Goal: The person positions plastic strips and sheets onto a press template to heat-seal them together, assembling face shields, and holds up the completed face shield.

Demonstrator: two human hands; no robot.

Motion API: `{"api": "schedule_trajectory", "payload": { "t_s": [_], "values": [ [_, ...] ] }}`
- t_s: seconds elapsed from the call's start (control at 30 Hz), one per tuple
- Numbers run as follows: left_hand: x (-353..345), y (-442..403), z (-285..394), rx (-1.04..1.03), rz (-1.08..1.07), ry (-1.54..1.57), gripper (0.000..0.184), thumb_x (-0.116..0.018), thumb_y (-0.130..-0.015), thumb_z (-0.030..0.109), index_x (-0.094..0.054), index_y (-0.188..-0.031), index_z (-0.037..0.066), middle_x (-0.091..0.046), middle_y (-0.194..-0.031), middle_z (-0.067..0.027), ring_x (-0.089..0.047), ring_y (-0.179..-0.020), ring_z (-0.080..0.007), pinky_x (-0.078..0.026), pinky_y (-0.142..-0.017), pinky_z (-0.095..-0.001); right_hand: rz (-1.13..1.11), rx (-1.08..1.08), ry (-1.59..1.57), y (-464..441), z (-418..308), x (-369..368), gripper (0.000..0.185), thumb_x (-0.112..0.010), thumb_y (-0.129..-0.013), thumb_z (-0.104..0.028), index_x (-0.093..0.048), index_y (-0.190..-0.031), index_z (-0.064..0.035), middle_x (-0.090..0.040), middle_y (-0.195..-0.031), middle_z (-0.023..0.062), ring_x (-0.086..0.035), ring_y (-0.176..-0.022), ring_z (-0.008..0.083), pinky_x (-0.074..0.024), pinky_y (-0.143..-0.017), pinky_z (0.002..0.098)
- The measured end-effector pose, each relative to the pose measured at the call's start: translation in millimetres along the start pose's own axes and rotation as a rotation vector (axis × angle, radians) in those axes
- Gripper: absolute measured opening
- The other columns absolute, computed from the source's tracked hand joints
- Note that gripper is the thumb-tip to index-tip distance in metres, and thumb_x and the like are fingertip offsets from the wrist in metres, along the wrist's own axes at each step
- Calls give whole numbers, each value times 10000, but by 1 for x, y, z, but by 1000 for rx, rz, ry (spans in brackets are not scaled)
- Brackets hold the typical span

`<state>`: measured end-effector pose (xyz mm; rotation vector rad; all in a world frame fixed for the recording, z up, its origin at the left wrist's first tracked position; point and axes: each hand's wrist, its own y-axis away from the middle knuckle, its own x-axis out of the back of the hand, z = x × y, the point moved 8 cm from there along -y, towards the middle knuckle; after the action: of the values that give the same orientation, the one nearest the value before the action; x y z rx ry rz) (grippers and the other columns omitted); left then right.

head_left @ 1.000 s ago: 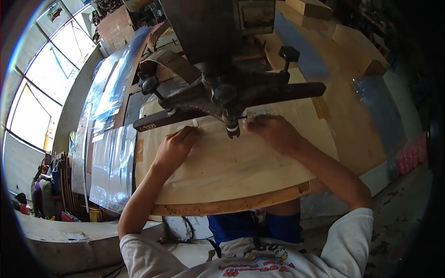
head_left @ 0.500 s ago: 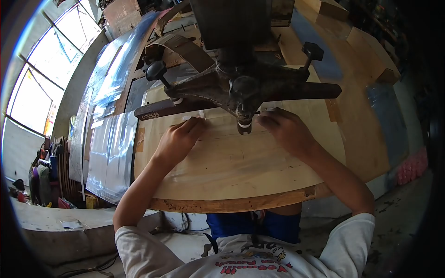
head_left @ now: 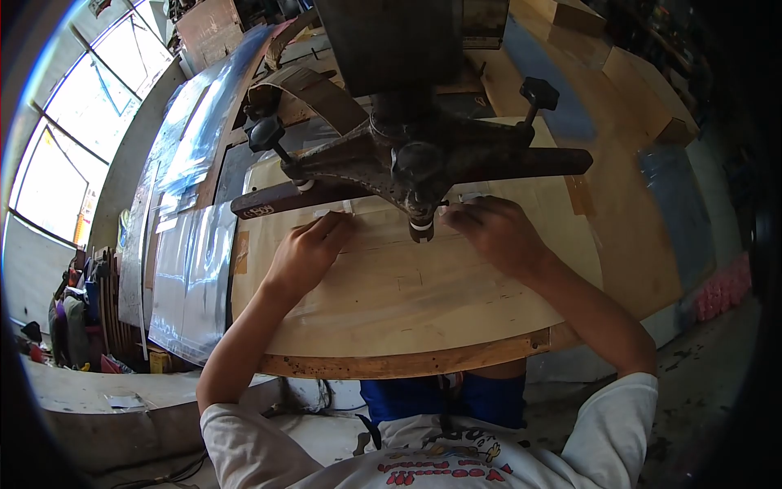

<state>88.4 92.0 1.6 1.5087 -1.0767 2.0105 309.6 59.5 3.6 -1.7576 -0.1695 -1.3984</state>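
A pale, pencil-marked board [head_left: 423,314] lies on the bench before me, with faint glossy streaks like clear film across it. My left hand [head_left: 308,253] rests on it left of centre, fingers bent and drawn together, the tips at a small shiny clear edge beside the dark bar. On the other side, my right hand [head_left: 498,232] has its fingers curled down near the bar. What either hand pinches is too small or hidden to make out. Between and above them hangs a dark metal press head [head_left: 419,167] with a long crossbar [head_left: 521,165] and a slotted lower tip.
Black knobs [head_left: 539,94] stick up from the press arms. Clear plastic sheets [head_left: 191,269] lie at the left, and a bent cardboard strip [head_left: 314,91] stands behind. Cardboard boxes [head_left: 649,94] are at the back right. A wooden edge [head_left: 407,364] runs along the front.
The whole view has shifted slightly left and down. Both hands keep nearly the same place by the bar, with only small finger movement.
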Motion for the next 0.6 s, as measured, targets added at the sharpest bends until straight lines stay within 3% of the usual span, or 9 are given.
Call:
{"api": "schedule_trajectory", "payload": {
  "t_s": [0.13,0.23,0.43,0.53,0.6],
  "values": [
    [1,0,1,-31,-1,-38,364,-684,-746,-15,-630,-1099,49,-661,-1160,-107,-714,-908,-298,-615,-759,-375,4,3,13,-1,1,0,183,-660,-821,-91,-667,-1004,-79,-747,-1016,62,-731,-912,210,-603,-808,340],
    [5,-2,4,-10,53,-53,178,-678,-857,15,-659,-1030,50,-687,-1047,-65,-725,-821,-246,-622,-695,-332,45,-2,-9,-1,0,2,205,-662,-850,-78,-704,-1050,-72,-741,-935,62,-724,-842,221,-597,-781,363],
    [3,-2,2,-7,42,-43,196,-676,-862,16,-654,-1053,54,-685,-1046,-69,-724,-847,-247,-619,-701,-331,48,33,35,-2,-1,2,161,-680,-856,-91,-721,-1012,-83,-742,-899,53,-721,-821,201,-587,-763,351],
    [2,-2,1,-15,21,-16,342,-687,-731,-14,-630,-1065,34,-660,-1134,-117,-714,-882,-292,-611,-732,-363,39,23,30,-3,-1,4,146,-691,-850,-98,-720,-993,-85,-744,-905,51,-721,-825,194,-583,-758,347],
    [2,-1,2,-15,17,-29,337,-685,-736,-9,-631,-1065,34,-661,-1132,-117,-714,-880,-288,-610,-729,-360,36,17,26,-3,-1,2,125,-698,-844,-98,-719,-966,-85,-742,-902,47,-720,-829,190,-579,-751,344]
  ]
}}
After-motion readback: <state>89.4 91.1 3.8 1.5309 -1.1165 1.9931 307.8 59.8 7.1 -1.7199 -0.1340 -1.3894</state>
